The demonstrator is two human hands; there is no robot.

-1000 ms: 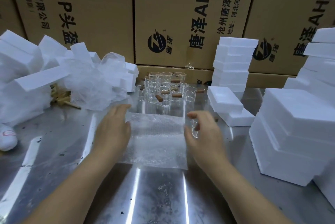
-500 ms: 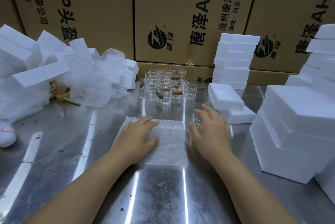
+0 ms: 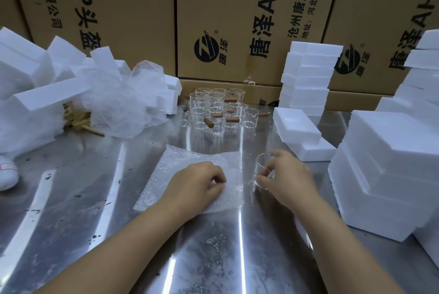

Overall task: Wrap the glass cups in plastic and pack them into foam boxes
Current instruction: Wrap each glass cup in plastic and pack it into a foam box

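Note:
A sheet of bubble wrap point(image 3: 190, 165) lies flat on the steel table point(image 3: 71, 198). My left hand point(image 3: 197, 184) rests on its near right part with the fingers curled under; whether they pinch the wrap is hidden. Just right of the sheet stands a clear glass cup point(image 3: 262, 171), and my right hand point(image 3: 287, 179) grips it between thumb and fingers. Several more glass cups point(image 3: 213, 110) with brown handles stand grouped at the back of the table. White foam boxes point(image 3: 389, 170) are stacked at the right.
A tall stack of foam pieces point(image 3: 306, 79) and two loose foam boxes point(image 3: 297, 125) stand behind my right hand. At the left lie a foam pile point(image 3: 31, 75) and crumpled plastic point(image 3: 123, 101). Cardboard cartons point(image 3: 237, 20) wall off the back.
My left hand slid right across the bubble wrap and curled its fingers. My right hand closed round the glass cup beside the sheet.

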